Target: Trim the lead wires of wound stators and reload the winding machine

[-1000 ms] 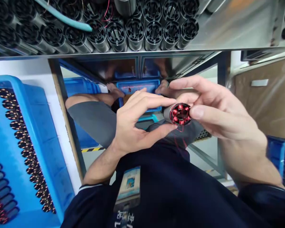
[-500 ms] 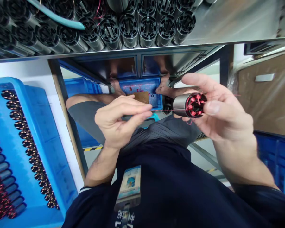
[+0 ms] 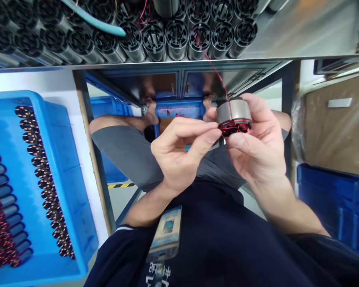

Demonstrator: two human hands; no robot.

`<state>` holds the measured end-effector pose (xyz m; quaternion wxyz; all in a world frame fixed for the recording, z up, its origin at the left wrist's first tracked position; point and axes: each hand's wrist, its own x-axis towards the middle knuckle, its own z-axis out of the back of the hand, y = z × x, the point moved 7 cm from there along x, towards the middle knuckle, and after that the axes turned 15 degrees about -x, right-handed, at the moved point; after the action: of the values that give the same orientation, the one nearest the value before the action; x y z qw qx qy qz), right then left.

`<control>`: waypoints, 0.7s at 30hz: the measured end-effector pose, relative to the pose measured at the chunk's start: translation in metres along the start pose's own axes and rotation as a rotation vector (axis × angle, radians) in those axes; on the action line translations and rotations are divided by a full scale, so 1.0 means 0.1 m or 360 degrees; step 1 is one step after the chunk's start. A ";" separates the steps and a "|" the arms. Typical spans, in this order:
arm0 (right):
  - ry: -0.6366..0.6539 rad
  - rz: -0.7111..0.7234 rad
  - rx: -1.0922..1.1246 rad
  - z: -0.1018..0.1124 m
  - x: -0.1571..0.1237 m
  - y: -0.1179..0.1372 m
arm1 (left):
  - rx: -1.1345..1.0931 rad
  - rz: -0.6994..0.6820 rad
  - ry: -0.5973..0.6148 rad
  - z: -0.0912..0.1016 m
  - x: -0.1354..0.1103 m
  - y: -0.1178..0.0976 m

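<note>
My right hand [image 3: 259, 149] is wrapped round a motor stator [image 3: 235, 111], a short metal cylinder with red copper windings at its lower end. Its thumb presses near the wound rim. A red wire [image 3: 217, 73] rises from the stator's top toward the bench edge. My left hand [image 3: 184, 151] pinches at the left side of the windings with thumb and forefinger together. Whatever lies between those fingertips is too small to make out, though a thin wire ran from them a moment earlier.
Rows of metal cylinders with black slotted ends [image 3: 176, 40] stand on the metal bench [image 3: 302, 32], a teal tube [image 3: 95, 22] across them. At left, a blue bin [image 3: 56, 159] holds wound parts. A cardboard box [image 3: 336, 123] and a dark blue crate [image 3: 332, 211] are at right.
The stator has turned from facing sideways to having its wound end downward. My left hand has moved right, up to the windings. The red wire now shows above the stator.
</note>
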<state>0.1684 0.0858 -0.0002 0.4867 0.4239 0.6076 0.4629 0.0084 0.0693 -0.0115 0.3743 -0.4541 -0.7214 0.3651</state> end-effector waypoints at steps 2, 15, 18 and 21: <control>-0.0026 -0.0022 0.0000 0.01 0.01 -0.02 | -0.0097 0.0255 -0.0038 0.15 0.02 0.28; 0.0043 0.0193 -0.0214 0.18 0.03 0.11 | 0.0980 -0.0720 0.0699 -0.01 0.16 -0.62; 0.0116 0.0188 -0.0240 0.12 0.04 0.14 | 0.0798 -0.0650 0.0608 -0.03 0.17 -0.55; 0.0235 0.0037 -0.0061 0.09 0.08 0.00 | 0.0751 -0.0460 0.0510 0.04 0.16 -0.37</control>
<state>0.1756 0.0949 -0.0022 0.4431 0.3863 0.6279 0.5100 -0.0145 0.0717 0.0220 0.6262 -0.2992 -0.6056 0.3893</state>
